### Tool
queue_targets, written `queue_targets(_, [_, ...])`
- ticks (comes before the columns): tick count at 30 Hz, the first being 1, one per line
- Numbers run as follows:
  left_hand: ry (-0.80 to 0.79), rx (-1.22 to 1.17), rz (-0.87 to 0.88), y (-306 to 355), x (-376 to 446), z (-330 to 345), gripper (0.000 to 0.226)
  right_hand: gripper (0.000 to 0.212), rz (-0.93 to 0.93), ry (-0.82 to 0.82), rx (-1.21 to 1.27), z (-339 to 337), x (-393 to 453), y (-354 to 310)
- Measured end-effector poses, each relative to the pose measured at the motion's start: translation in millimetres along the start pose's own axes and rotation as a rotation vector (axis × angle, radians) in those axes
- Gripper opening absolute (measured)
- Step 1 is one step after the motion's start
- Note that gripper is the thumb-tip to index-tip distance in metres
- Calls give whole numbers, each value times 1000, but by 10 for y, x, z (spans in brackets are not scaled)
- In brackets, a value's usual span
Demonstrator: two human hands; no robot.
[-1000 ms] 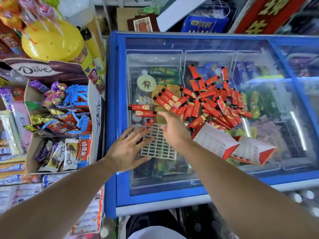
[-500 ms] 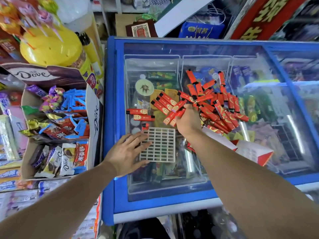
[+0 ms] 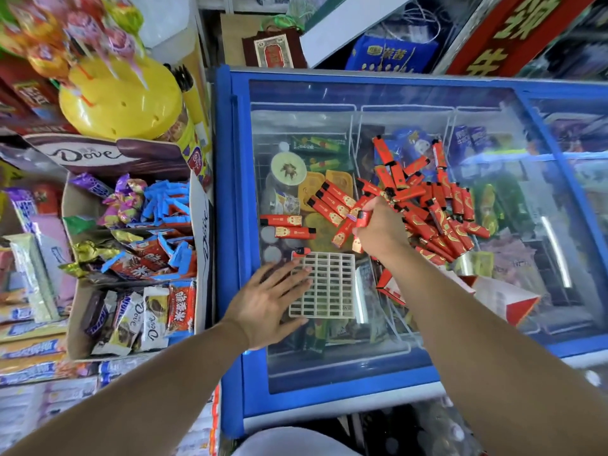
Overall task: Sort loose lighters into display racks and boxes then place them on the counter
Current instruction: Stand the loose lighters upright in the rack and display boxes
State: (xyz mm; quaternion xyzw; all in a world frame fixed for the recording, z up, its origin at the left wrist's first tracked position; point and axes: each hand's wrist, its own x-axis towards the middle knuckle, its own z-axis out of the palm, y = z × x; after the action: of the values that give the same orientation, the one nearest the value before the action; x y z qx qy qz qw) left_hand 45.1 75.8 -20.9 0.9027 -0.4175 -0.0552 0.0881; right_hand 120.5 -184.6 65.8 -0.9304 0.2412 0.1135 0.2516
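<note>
Head: lighter [image 3: 362, 219] (red) inside right grip [image 3: 378, 230]

Red lighters [image 3: 437, 205] lie heaped on the glass beyond a flat white grid rack [image 3: 329, 284]

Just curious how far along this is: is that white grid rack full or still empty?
Nearly empty: the white rack shows one red lighter at its far-left corner; every other visible cell is open.

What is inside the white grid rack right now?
The white grid rack holds one red lighter in its far-left corner; other visible cells look empty. The left hand covers its left edge.
</note>
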Motion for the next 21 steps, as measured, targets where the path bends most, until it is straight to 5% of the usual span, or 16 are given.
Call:
queue_targets(5, [11, 2, 2, -7, 2, -4, 68, 30, -289, -125, 288, -14, -451, -122])
queue_targets(11, [-5, -33, -14, -10, 4, 5, 67, 16, -363, -102, 175, 379, -633, 15])
queue_targets(21, [18, -26, -8, -8, 18, -15, 65, 24, -479, -19, -34, 478, -617, -76])
